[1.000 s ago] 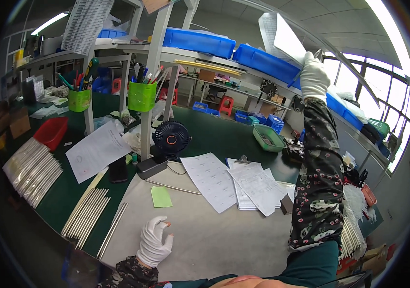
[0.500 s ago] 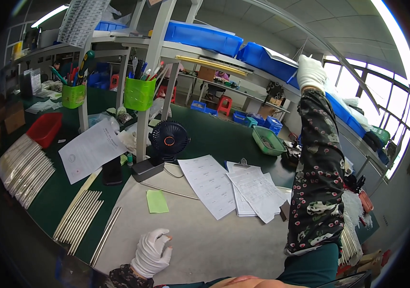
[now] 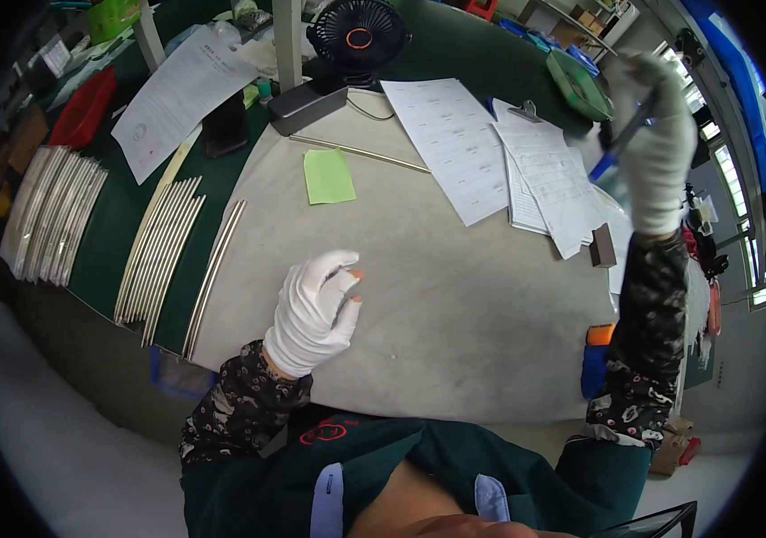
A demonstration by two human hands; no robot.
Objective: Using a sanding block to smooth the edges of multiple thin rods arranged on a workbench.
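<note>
My right hand (image 3: 661,148), white-gloved and smeared by motion, is raised above the right side of the table. Its fingers are closed around a blue pen (image 3: 614,151), whose blue end points down toward the papers. Over the grey work mat (image 3: 454,332), my left hand (image 3: 315,314) is loosely curled in a white glove with bare fingertips showing. A gap shows between its thumb and fingers, and nothing lies in them. Nearest to it is a green sticky note (image 3: 329,177). Beyond that, a thin metal rod (image 3: 360,154) reaches the printed sheet (image 3: 454,148).
Metal rods (image 3: 163,251) and a wrapped bundle of rods (image 3: 53,215) lie at the left. A black fan (image 3: 359,38) stands behind a dark box (image 3: 308,106). Clipped papers (image 3: 549,179) lie at the right, near a green basket (image 3: 577,85). An orange-and-blue object (image 3: 596,359) sits by my right sleeve.
My right hand has come down from the blue bins on the shelf, now with a pen clearly visible in it. The view has tilted down toward the table. My left hand stays loosely curled.
</note>
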